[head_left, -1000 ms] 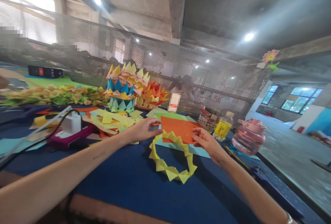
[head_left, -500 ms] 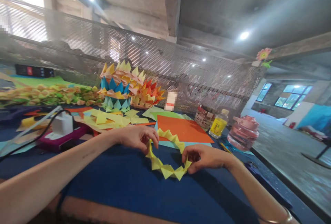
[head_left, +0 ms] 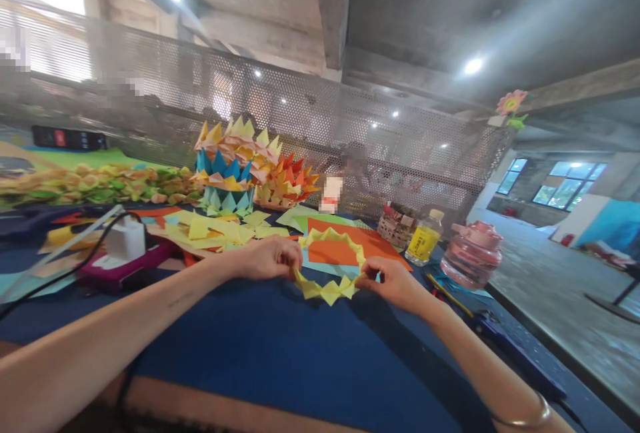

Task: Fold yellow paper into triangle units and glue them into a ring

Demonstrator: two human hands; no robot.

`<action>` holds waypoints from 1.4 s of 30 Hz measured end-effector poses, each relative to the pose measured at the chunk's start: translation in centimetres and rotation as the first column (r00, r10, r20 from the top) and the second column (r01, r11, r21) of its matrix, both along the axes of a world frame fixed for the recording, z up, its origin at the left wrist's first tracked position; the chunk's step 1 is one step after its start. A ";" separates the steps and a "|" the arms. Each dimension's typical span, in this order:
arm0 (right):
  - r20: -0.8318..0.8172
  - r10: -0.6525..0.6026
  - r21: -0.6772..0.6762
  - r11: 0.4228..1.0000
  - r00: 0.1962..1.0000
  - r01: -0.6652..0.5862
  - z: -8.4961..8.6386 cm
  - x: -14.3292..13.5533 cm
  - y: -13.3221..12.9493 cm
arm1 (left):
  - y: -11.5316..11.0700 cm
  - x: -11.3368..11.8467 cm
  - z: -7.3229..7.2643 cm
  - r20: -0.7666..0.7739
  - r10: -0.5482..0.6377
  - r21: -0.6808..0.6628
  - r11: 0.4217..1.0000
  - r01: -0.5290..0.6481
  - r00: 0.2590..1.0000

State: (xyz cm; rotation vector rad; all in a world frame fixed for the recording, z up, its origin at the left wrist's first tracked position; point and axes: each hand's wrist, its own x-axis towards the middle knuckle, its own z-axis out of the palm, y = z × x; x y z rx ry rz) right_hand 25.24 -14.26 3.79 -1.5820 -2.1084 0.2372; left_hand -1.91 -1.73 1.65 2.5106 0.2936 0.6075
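Between my hands is a ring of folded yellow paper [head_left: 330, 293] with points standing along its edge. My left hand [head_left: 274, 258] pinches its left side, and my right hand [head_left: 387, 281] pinches its right side. Behind the ring, and partly covered by it, lies a sheet of orange paper [head_left: 383, 246] over a pale blue sheet. Farther back on the left stands a stack of folded paper rings [head_left: 227, 173] in blue, peach, yellow and orange. Loose yellow paper pieces [head_left: 207, 230] are spread in front of that stack.
Left of my forearm sits a purple power strip [head_left: 113, 266] with a white charger [head_left: 125, 236] and black cable. On the right stand a woven basket [head_left: 395, 225], a yellow-labelled bottle [head_left: 424, 240], a pink jug [head_left: 473, 256] and a dark blue glue gun [head_left: 520, 353] at the table edge.
Both hands have shifted the yellow paper ring slightly, its near edge rising away from me. My right hand has moved up and a little to the right.
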 end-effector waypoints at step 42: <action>0.202 -0.032 0.154 0.988 0.979 0.000 -2.9 -1.0 0.8 | -0.8 2.1 -1.3 0.070 0.181 0.085 0.979 -0.187 0.981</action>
